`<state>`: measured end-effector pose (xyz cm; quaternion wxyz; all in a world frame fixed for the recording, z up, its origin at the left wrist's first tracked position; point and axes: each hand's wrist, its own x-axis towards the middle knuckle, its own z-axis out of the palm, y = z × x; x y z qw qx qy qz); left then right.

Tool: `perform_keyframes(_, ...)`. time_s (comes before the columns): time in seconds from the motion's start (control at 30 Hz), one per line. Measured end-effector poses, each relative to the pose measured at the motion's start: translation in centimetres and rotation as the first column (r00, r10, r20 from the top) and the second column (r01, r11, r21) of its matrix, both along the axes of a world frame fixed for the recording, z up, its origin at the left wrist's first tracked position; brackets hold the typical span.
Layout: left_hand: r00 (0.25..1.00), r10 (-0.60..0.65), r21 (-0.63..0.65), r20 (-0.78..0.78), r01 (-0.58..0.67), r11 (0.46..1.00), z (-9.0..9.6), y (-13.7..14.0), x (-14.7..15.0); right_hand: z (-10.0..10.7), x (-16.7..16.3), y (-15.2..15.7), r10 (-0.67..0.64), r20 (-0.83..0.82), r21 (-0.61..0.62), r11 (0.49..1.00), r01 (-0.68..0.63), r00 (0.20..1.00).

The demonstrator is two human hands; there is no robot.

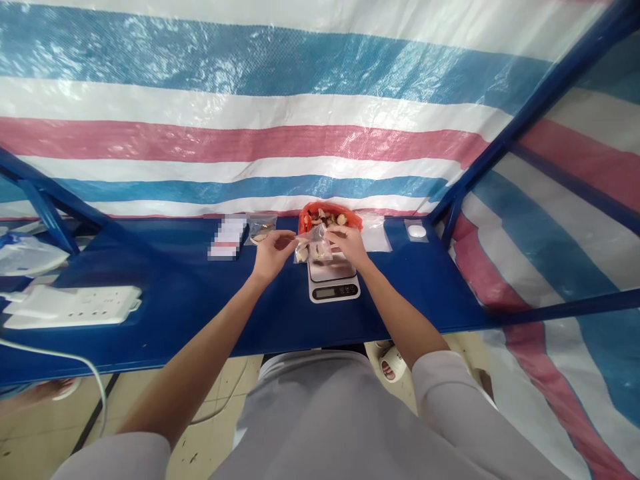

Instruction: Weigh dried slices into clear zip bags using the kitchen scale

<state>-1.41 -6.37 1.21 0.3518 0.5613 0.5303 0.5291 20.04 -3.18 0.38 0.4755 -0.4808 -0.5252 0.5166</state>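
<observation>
A small clear zip bag point(320, 251) with pale, slice-like pieces in it hangs between my hands, over the back of the kitchen scale point(334, 293). My right hand point(350, 245) pinches its upper right edge. The fingers of my left hand point(274, 253) are closed at the bag's upper left edge. Just behind stands an open red plastic bag point(359, 223), filled with brown and cream chunks that look like dried mushroom pieces. The scale is white with a dark display panel at the front; the bag and my right hand hide part of its plate.
Left of my left hand lie another clear bag point(261, 228) with something in it and a blurred-out packet point(227, 237). Flat clear bags point(376, 232) and a small white round item point(416, 231) lie right. A power strip point(75, 307) sits far left on the blue table point(190, 300).
</observation>
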Motion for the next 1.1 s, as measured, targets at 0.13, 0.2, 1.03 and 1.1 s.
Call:
perform_keyframes(0.13, 0.977, -0.209, -0.067, -0.029, 0.207, 0.976, 0.9, 0.8, 1.7, 0.7, -0.8, 0.2, 0.007, 0.056, 0.041, 0.999, -0.01, 0.998)
perform_keyframes(0.2, 0.969, -0.245, -0.1, -0.017, 0.242, 0.965, 1.0, 1.4, 2.3, 1.0, -1.2, 0.3, 0.009, 0.091, 0.081, 0.997, -0.016, 0.996)
perform_keyframes(1.03, 0.902, -0.182, -0.314, 0.391, 0.316, 0.895, 0.6, 3.8, 2.1, 0.2, -1.1, 1.0, 0.115, 0.014, 0.004, 0.993, -0.115, 0.993)
perform_keyframes(1.1, 0.908, -0.187, -0.314, 0.376, 0.314, 0.896, 0.7, 3.8, 1.9, 0.4, -1.1, 0.9, 0.126, 0.104, 0.024, 0.991, -0.129, 0.987)
